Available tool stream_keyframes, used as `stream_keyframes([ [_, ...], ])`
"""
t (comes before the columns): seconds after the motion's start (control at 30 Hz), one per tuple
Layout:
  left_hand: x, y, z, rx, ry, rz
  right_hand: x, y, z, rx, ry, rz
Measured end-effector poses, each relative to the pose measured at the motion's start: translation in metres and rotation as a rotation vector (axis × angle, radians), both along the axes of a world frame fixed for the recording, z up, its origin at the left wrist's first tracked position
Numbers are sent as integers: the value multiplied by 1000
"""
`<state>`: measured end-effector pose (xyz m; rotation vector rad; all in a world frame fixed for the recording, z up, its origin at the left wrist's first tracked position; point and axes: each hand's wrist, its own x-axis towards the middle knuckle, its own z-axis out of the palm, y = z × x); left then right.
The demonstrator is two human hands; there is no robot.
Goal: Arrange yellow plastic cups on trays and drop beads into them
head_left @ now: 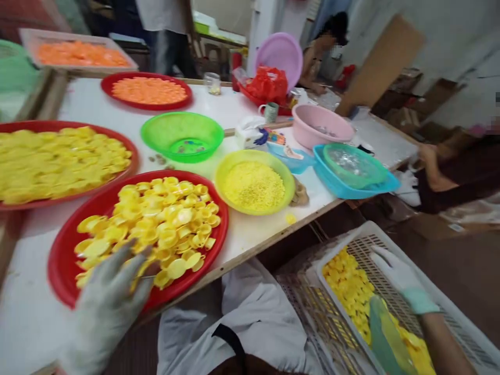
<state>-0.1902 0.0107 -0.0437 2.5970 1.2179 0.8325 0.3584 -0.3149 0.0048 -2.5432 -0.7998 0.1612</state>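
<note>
My left hand (111,297), in a pale glove, reaches over the near rim of a red tray (58,265). Its fingers are spread, just above or touching the pile of small yellow plastic cap-like pieces (167,224); contact is hard to judge. Over at the right, my right hand (398,273), in a white glove with a mint cuff, rests inside a pale slatted crate (367,234). Its fingers look stretched out along the slats. Beside it in the crate lie yellow pieces (346,281) and a translucent green scoop-like piece (388,333), partly blurred.
A yellow bowl (253,208) of fine yellow bits stands near the table edge. Behind it are a green bowl (152,138), a blue basin (339,187) and a pink basin (304,125). Another red tray (130,182) holds yellow pieces at left. Other people sit and stand beyond.
</note>
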Motion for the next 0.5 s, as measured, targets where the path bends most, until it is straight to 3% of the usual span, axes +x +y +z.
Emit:
stream_keyframes([
  [0.1, 20, -9, 1, 83, 154, -70, -80, 133, 7, 145, 115, 650],
  [0.17, 23, -4, 1, 93, 243, -61, -156, 209, 7, 201, 22, 1150],
  [0.23, 17, 4, 4, 104, 267, -27, -224, 267, 2, 140, -189, 1464],
  [0.33, 0, 3, 9, 144, 201, 40, -282, 319, -8, -134, -452, 1558],
  [0.4, -5, -6, 10, 154, 149, 71, -294, 336, -16, -247, -511, 1554],
  [0.5, 2, -20, 9, 108, 141, 42, -292, 342, -26, -246, -481, 1483],
])
